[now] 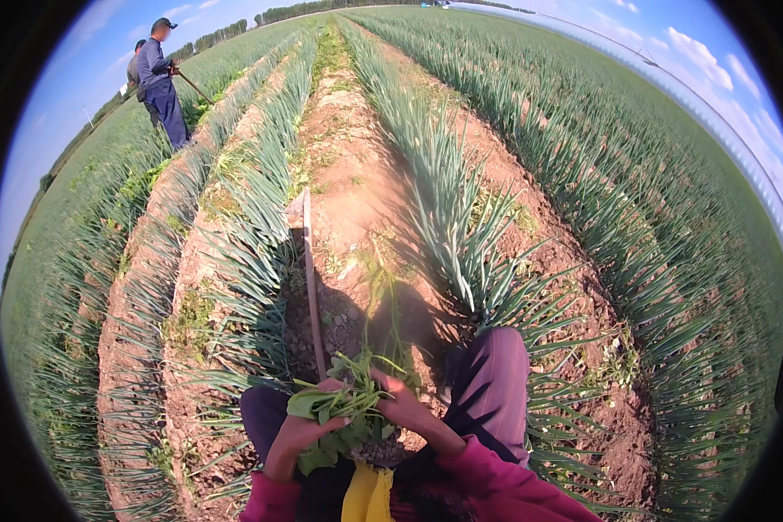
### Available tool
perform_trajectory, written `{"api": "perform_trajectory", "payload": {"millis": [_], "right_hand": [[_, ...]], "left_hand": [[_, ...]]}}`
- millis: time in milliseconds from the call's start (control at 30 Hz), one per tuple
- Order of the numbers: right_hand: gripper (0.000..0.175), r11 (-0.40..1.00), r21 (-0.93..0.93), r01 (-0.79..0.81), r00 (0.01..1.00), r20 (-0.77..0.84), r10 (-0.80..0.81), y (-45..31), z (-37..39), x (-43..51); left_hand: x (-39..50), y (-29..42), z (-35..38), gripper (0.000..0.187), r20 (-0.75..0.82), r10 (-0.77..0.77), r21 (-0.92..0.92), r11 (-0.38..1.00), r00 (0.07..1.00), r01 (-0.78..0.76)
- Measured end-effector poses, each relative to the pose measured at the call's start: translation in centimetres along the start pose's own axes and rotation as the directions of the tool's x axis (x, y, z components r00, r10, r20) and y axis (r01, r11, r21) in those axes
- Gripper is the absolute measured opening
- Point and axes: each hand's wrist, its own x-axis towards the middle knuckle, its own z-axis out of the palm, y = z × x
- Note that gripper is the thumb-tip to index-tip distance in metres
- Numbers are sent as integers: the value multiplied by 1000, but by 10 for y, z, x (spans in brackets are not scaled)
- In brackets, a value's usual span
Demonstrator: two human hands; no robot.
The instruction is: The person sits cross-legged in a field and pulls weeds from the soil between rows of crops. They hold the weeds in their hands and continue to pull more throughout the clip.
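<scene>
A bunch of leafy green weeds [339,440] is held low in front of me, between my knees. My left hand [305,427] grips it from the left, thumb across the stems. On the other side, the fingers of my right hand [404,406] close on the stems. Broad leaves hang below both hands and hide part of the fingers. Just beyond the bunch, a long-handled hoe [311,280] lies on the soil, its blade [296,206] at the far end. Thin uprooted stems [383,287] trail over the ground ahead.
Rows of green onions [453,228] run along both sides of the bare soil furrow [346,150]. My bent knee [496,385] is close to the right row. At the upper left, a person [160,85] stands holding a long handle [194,87], with another person [132,68] partly hidden behind.
</scene>
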Motion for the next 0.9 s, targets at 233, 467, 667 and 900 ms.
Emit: {"api": "perform_trajectory", "payload": {"millis": [233,467,667,900], "right_hand": [[35,991,-11,-130,991,31,130,-7,-2,-3],[36,989,-47,-141,988,-74,137,2,0,-4],[39,986,-85,-147,989,-27,145,8,-3,-4],[46,992,-127,2,998,59,6,12,3,-1]], "left_hand": [[-1,2,-3,38,-7,-77,-32,997,997,76],[-10,-18,13,47,-287,-203,-376,923,936,85],[-18,-31,21,51,-293,-156,-333,942,943,52],[-26,-29,25,53,-278,-55,-240,971,959,-14]]}}
